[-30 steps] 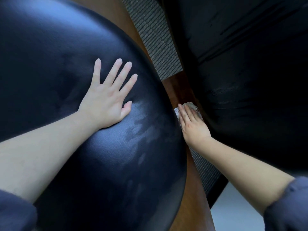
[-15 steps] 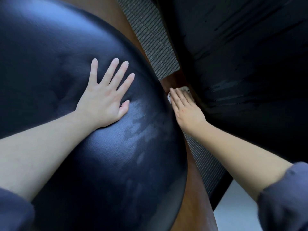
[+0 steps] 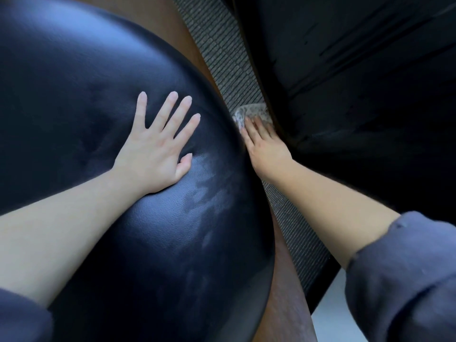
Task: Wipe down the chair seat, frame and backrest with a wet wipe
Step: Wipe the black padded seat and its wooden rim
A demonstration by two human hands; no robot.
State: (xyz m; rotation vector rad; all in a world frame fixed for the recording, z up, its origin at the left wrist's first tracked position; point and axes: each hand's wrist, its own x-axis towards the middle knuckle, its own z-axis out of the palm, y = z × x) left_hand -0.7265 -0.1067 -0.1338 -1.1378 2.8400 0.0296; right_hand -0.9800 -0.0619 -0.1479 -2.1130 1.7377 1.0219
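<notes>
Wet wipe [image 3: 254, 112] is under the right hand [image 3: 267, 146], straight fingers pressing it into the gap off the seat [image 3: 98, 82] edge. Left hand [image 3: 158, 149] lies flat, fingers spread, bracing the seat. Damp streaks by the left thumb: seat probably done. Frame [image 3: 283, 304] looks underway, backrest unclear.

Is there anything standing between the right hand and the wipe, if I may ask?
Nothing visible does. The right hand lies with straight fingers directly on the wipe, beside the edge of the seat. The left hand rests flat on the seat, apart from the wipe.
</notes>
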